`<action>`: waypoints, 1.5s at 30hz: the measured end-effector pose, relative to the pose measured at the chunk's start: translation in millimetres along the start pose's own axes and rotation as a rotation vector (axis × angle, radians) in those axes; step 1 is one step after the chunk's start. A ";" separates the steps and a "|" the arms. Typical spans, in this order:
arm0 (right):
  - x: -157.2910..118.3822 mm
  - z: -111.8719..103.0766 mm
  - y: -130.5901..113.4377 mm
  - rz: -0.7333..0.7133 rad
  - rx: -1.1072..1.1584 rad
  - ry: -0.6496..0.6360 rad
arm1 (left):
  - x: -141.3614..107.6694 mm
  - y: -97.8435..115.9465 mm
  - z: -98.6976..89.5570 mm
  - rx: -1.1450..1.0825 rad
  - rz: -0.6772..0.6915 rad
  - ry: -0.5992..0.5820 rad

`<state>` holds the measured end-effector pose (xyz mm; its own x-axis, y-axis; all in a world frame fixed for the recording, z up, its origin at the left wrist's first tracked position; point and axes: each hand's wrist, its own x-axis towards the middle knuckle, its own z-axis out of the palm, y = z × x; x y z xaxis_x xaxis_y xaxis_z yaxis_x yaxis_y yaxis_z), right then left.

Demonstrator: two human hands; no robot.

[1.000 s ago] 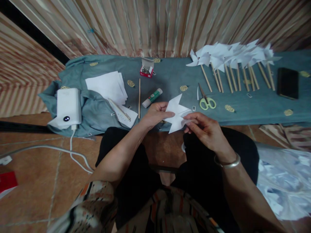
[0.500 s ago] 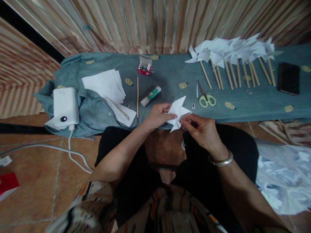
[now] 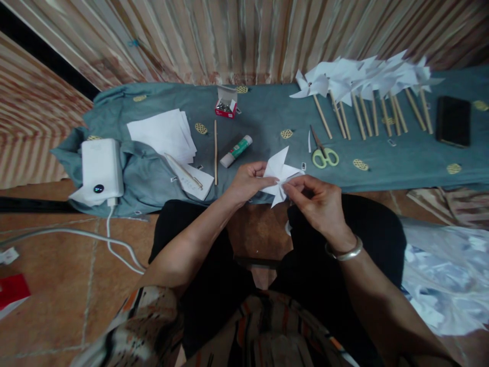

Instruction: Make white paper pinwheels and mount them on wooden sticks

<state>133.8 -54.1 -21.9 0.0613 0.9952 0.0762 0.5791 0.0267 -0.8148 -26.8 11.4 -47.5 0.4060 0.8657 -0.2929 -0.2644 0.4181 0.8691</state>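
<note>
A white paper pinwheel (image 3: 277,171) is held between my two hands at the front edge of the cloth-covered table. My left hand (image 3: 248,181) pinches it from the left, the thumb lying near its centre. On the other side my right hand (image 3: 315,199) has thumb and forefinger closed at a paper blade beside the centre. Whether a pin sits under those fingertips is hidden. A thin wooden stick (image 3: 216,153) and a glue stick (image 3: 237,151) lie beyond my left hand. Green-handled scissors (image 3: 324,157) rest beyond my right hand.
Finished pinwheels on sticks (image 3: 359,84) lie in a row at the back right, near a dark phone (image 3: 453,121). Further left are an opened pin box (image 3: 225,108), paper sheets (image 3: 164,133), a pen (image 3: 187,173) and a white power bank (image 3: 101,168) with a cable.
My right hand has shifted slightly and its fingers have moved at the pinwheel's centre. The pinwheel's blades have turned a little. My left hand keeps its hold.
</note>
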 end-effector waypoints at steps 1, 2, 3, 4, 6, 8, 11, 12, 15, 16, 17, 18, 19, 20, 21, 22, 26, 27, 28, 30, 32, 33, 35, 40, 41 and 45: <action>0.2 -0.1 -0.4 0.000 0.005 0.006 | -0.1 0.1 0.3 -0.004 0.000 0.002; 0.3 -0.2 -0.7 -0.001 0.011 0.015 | -0.2 0.0 0.5 -0.007 -0.001 0.006; 0.5 -0.1 -0.8 0.000 0.018 0.023 | -0.3 -0.1 0.7 -0.009 -0.003 0.008; 0.7 0.1 -0.6 0.004 0.025 0.031 | -0.3 -0.3 0.8 -0.009 -0.005 0.010; 1.0 0.7 0.1 0.017 0.038 0.033 | -0.4 -0.9 0.8 -0.006 -0.006 0.005; 1.1 1.2 0.7 0.022 0.058 0.026 | -0.3 -1.5 0.7 -0.002 -0.007 -0.002; 1.2 0.8 0.4 0.012 0.076 0.023 | -0.3 -2.2 0.6 -0.003 -0.012 -0.010; 1.2 0.4 0.0 0.011 0.076 0.027 | -0.3 -2.2 0.7 -0.006 -0.014 -0.011; 1.4 -0.7 -1.4 0.032 0.075 0.038 | -0.7 -1.8 1.1 -0.018 -0.013 -0.013; 1.6 -0.9 -1.6 0.039 0.076 0.041 | -0.8 -1.7 1.2 -0.021 -0.013 -0.014; 1.8 -1.0 -1.7 0.043 0.076 0.044 | -1.0 -1.5 1.3 -0.021 -0.013 -0.014; 2.0 -1.0 -1.7 0.045 0.075 0.045 | -1.1 -1.5 1.4 -0.020 -0.015 -0.014; 2.2 -1.0 -1.6 0.045 0.073 0.045 | -1.3 -1.5 1.4 -0.017 -0.017 -0.012; 2.3 -0.8 -1.4 0.044 0.071 0.045 | -1.4 -1.6 1.5 -0.016 -0.019 -0.011; 2.5 -0.7 -1.1 0.042 0.069 0.045 | -1.6 -1.8 1.5 -0.014 -0.019 -0.010; 2.6 -0.4 -0.9 0.040 0.069 0.044 | -1.7 -2.1 1.7 -0.014 -0.018 -0.011; 3.0 0.9 0.1 0.033 0.063 0.055 | -2.5 -3.5 2.5 -0.024 -0.008 -0.012; 3.1 1.2 0.3 0.030 0.062 0.057 | -2.7 -3.8 2.7 -0.030 -0.005 -0.012; 3.2 1.6 0.5 0.025 0.062 0.058 | -3.0 -4.0 2.9 -0.037 -0.002 -0.012; 3.5 2.4 0.8 0.014 0.065 0.062 | -3.4 -4.3 3.1 -0.046 0.001 -0.012; 3.8 3.2 1.1 0.011 0.065 0.072 | -3.6 -4.6 3.0 -0.046 -0.002 -0.011; 4.0 3.6 1.2 0.013 0.067 0.077 | -3.5 -4.7 3.0 -0.043 -0.002 -0.011; 4.3 4.3 1.4 0.016 0.069 0.085 | -3.5 -4.9 3.0 -0.042 0.002 -0.011; 5.1 5.4 1.9 0.012 0.083 0.087 | -3.9 -5.2 3.0 -0.051 0.020 0.000; 5.2 5.6 2.0 0.015 0.086 0.087 | -4.0 -5.2 2.8 -0.046 0.023 0.000; 5.4 6.5 2.3 0.030 0.110 0.087 | -4.6 -5.6 1.6 -0.035 0.023 -0.003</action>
<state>130.1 -48.0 -27.1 0.1501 0.9839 0.0965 0.4834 0.0121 -0.8753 -25.8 4.7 -50.4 0.4018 0.8745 -0.2715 -0.3043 0.4072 0.8612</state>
